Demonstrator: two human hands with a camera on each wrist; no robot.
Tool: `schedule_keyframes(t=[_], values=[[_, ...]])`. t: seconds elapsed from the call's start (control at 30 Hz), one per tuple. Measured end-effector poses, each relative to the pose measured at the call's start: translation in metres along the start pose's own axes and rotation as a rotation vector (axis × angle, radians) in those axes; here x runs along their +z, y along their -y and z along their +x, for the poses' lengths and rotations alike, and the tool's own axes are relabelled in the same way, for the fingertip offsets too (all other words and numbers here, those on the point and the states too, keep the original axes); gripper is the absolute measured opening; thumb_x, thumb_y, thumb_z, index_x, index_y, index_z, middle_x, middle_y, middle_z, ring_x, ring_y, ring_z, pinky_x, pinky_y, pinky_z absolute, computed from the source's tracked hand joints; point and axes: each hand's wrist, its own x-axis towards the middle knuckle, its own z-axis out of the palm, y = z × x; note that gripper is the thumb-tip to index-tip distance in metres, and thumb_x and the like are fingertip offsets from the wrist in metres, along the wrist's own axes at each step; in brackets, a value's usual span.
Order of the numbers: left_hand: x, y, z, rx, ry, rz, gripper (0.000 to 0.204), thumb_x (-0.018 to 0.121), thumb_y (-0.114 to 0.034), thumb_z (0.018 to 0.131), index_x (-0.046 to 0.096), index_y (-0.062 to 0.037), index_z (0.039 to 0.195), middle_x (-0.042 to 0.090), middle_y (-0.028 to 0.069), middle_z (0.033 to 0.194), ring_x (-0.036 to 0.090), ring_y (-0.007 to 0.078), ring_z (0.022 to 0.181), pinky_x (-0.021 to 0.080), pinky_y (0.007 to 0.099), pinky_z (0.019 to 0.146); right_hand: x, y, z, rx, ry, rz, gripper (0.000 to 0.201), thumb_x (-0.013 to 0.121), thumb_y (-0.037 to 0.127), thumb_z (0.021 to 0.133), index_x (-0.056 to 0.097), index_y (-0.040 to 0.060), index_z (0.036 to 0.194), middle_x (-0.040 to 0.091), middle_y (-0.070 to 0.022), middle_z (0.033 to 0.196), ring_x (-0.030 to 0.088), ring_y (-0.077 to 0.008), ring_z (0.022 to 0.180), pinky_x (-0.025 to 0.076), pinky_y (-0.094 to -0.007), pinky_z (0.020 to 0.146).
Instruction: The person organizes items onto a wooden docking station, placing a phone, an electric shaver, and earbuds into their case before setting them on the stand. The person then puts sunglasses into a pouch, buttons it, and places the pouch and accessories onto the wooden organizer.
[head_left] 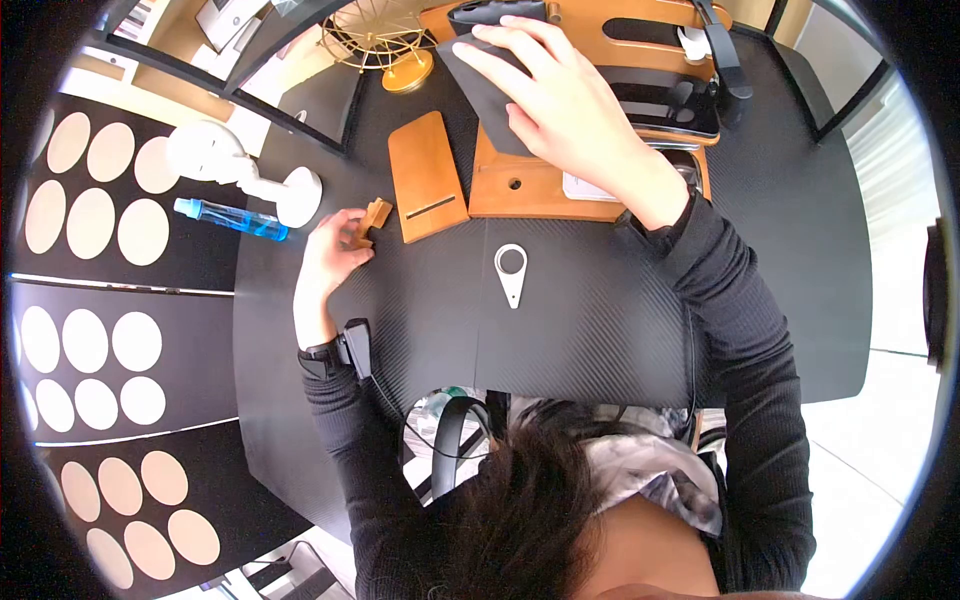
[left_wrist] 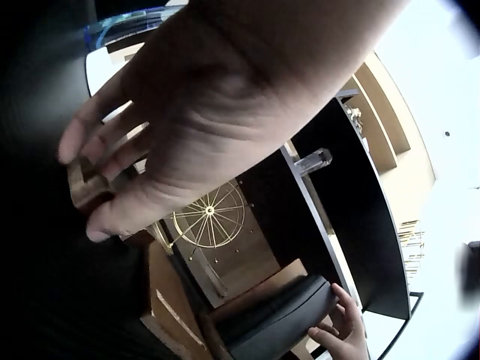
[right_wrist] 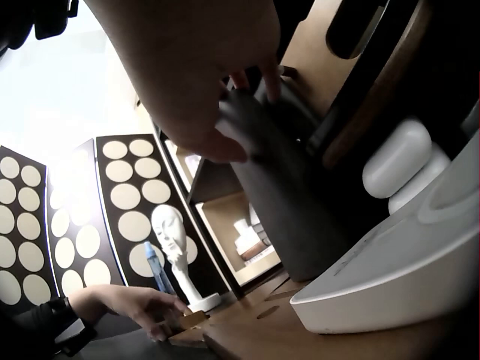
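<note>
My left hand is at the table's left part, its thumb and fingers around a small notched wooden block. Beside it lies a wooden board with a narrow slot. Farther back, my right hand grips the top of a dark grey case, thumb on one side and fingers on the other. The case stands tilted on the base of a wooden desk organizer. Near the middle of the table is a flat white teardrop-shaped piece with a round hole.
A gold wheel ornament stands at the back. On the left are a white sculpted head stand and a blue bottle. The organizer also bears a dark phone-like slab, and a white earbud case shows in the right wrist view.
</note>
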Motion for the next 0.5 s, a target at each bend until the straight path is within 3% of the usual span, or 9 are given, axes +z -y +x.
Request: schedule_keyframes(t=[0.1, 0.17, 0.23, 0.3, 0.37, 0.43, 0.5], values=[[-0.007, -0.024, -0.01, -0.018, 0.006, 0.0, 0.046, 0.069, 0.001, 0.073, 0.06, 0.0001, 0.118, 0.067, 0.0107, 0.105, 0.065, 0.0173, 0.087, 0.055, 0.0296, 0.076, -0.004, 0.005, 0.001, 0.009, -0.035, 0.043, 0.05, 0.064, 0.006, 0.076, 0.056, 0.0068, 0.125, 0.055, -0.0092, 0.123, 0.047, -0.0265, 0.122, 0.046, -0.04, 0.096], [-0.005, -0.029, -0.009, 0.114, 0.047, -0.635, 0.041, 0.067, 0.002, 0.08, 0.06, -0.0008, 0.12, 0.067, 0.008, 0.106, 0.064, 0.0138, 0.088, 0.055, 0.0294, 0.077, -0.021, 0.009, 0.011, 0.007, 0.116, 0.046, 0.058, 0.059, -0.002, 0.076, 0.048, 0.003, 0.133, 0.049, -0.0164, 0.128, 0.043, -0.0325, 0.125, 0.041, -0.039, 0.102], [0.009, -0.036, -0.008, 0.092, 0.04, -0.623, 0.036, 0.064, 0.002, 0.085, 0.06, -0.0014, 0.122, 0.066, 0.0063, 0.109, 0.063, 0.0124, 0.089, 0.053, 0.0289, 0.081, -0.019, 0.008, 0.01, 0.007, 0.106, 0.067, 0.058, 0.059, -0.002, 0.074, 0.049, 0.0016, 0.131, 0.048, -0.0167, 0.128, 0.042, -0.0338, 0.125, 0.041, -0.0399, 0.103], [0.025, -0.045, -0.001, 0.236, 0.032, -0.489, 0.034, 0.066, -0.001, 0.087, 0.061, -0.001, 0.12, 0.065, 0.0074, 0.108, 0.062, 0.013, 0.092, 0.051, 0.0274, 0.085, -0.019, 0.008, 0.01, 0.005, 0.093, 0.085, 0.059, 0.059, -0.002, 0.072, 0.05, 0.0001, 0.13, 0.048, -0.0169, 0.128, 0.041, -0.0351, 0.125, 0.04, -0.0409, 0.103], [0.036, -0.067, 0.004, 0.396, -0.053, -0.176, 0.028, 0.064, -0.005, 0.089, 0.062, 0.0001, 0.115, 0.063, 0.0097, 0.101, 0.062, 0.0154, 0.096, 0.049, 0.0257, 0.086, -0.019, 0.008, 0.01, 0.006, 0.093, 0.09, 0.058, 0.059, -0.002, 0.073, 0.049, 0.0007, 0.13, 0.048, -0.0171, 0.129, 0.041, -0.0349, 0.125, 0.04, -0.0405, 0.104], [0.048, -0.068, 0.009, 0.402, -0.077, -0.315, 0.027, 0.063, -0.006, 0.089, 0.062, 0.0005, 0.116, 0.061, 0.0084, 0.097, 0.061, 0.015, 0.091, 0.049, 0.0248, 0.082, -0.018, 0.008, 0.01, 0.002, 0.095, 0.088, 0.058, 0.059, -0.001, 0.073, 0.049, 0.0005, 0.13, 0.047, -0.0172, 0.129, 0.04, -0.035, 0.126, 0.039, -0.0405, 0.104], [0.047, -0.067, 0.008, 0.372, -0.06, -0.273, 0.027, 0.062, -0.004, 0.09, 0.062, 0.0007, 0.117, 0.062, 0.0101, 0.098, 0.062, 0.0167, 0.095, 0.049, 0.0266, 0.085, -0.018, 0.007, 0.01, 0.002, 0.094, 0.085, 0.059, 0.059, -0.001, 0.073, 0.049, 0.0002, 0.131, 0.047, -0.0173, 0.129, 0.04, -0.0352, 0.126, 0.039, -0.0405, 0.104]])
